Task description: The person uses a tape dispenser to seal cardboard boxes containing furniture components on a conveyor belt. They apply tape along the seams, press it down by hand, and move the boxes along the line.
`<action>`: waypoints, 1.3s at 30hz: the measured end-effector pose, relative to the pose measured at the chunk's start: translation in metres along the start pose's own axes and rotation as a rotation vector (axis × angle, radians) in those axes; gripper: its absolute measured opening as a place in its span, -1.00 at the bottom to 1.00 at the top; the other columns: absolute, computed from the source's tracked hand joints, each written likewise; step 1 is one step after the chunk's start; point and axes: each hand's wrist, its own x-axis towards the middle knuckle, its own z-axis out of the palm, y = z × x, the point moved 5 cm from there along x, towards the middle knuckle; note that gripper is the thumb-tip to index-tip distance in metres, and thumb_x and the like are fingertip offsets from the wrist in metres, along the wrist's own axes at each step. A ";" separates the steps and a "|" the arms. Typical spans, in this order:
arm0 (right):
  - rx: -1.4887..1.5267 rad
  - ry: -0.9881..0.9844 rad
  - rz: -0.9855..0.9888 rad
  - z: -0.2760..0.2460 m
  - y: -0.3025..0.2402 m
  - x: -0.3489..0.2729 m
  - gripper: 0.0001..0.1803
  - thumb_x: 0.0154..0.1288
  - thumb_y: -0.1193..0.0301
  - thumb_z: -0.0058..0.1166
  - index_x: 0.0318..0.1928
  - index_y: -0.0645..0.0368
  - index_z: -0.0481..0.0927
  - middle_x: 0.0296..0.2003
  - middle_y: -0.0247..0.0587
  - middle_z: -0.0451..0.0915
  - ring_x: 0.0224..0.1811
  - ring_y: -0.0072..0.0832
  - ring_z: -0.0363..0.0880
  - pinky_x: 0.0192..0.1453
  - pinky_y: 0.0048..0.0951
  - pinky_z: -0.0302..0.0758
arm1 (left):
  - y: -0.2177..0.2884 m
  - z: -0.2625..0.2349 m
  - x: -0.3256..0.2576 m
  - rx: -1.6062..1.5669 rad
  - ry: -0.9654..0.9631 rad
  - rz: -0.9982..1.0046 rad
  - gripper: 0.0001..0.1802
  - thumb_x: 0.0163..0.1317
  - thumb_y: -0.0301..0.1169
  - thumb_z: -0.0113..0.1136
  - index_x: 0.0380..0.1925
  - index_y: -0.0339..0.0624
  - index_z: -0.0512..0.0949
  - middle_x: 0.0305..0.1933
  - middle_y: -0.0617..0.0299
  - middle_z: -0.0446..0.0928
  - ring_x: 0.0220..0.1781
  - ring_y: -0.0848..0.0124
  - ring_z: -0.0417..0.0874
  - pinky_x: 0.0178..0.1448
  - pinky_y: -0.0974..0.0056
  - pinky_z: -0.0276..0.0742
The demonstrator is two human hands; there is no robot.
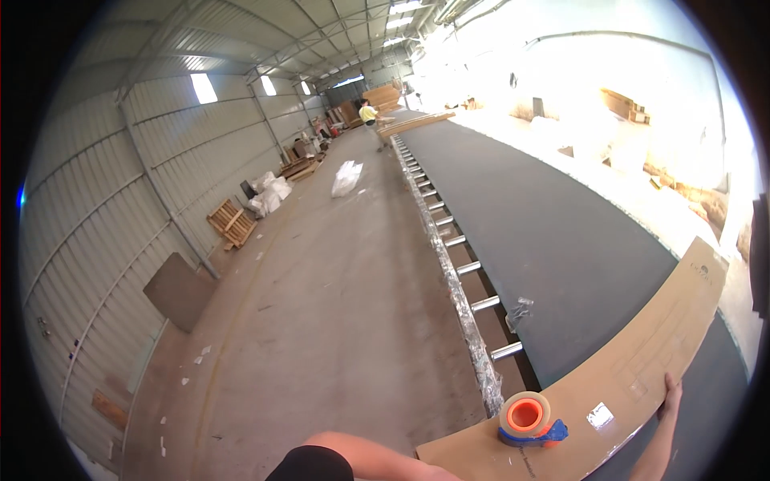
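Note:
A long, flat cardboard box (593, 377) lies across the near end of a dark conveyor belt (553, 232). My right hand (671, 397) grips the box's near long edge, toward its right part. On the left part of the box sits a tape dispenser (532, 425) with a blue frame and an orange-cored roll of tape. A small white label (599, 415) is on the box beside it. My left forearm reaches in from the lower edge toward the box's left end; that hand is cut off by the lower edge of the picture.
Metal rollers (486, 304) and a plastic-wrapped rail (457, 297) line the belt's left side. Crumpled clear plastic (521, 311) lies on the belt. Left, a wooden pallet (231, 224) and brown board (178, 292) lean by the wall. A person in yellow (369, 115) stands far off near stacked boards.

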 end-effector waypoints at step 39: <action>-1.079 0.721 -0.314 0.235 0.127 -0.471 -0.50 0.45 0.34 0.01 0.24 0.46 0.42 0.01 0.24 0.63 0.02 -0.01 0.65 0.10 -0.20 0.54 | -0.019 0.021 -0.048 0.141 0.004 0.065 0.28 -0.42 -0.01 0.48 0.38 -0.42 0.21 0.49 -0.33 0.13 0.55 -0.25 0.06 0.61 -0.22 -0.12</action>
